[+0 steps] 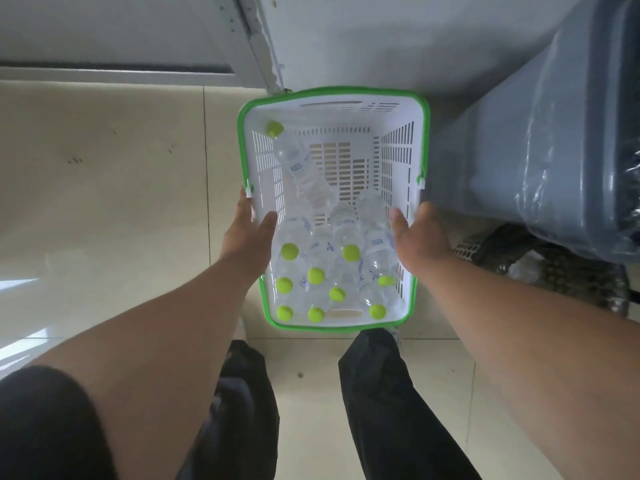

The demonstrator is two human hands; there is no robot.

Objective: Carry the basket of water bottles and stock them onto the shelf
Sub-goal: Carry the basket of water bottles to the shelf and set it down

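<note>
Two hands are being brought to the white slotted plastic basket with the green rim (401, 140): the left hand (247, 233) and right hand (420, 237) are lying against its long sides, fingers straight and together, thumbs over the rim. Clear green-capped water bottles (313, 271) are crowding its near end (one is leaning into the far-left corner). Lifted unevenly, the near-heavy basket is judged likely to tip or slip.

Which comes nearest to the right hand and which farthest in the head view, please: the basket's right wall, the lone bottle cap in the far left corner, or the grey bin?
1. Basket's right wall: directly at the right hand, against the fingers.
2. Grey bin: to the right, beyond the basket.
3. Lone bottle cap: far left corner, across the basket.
</note>
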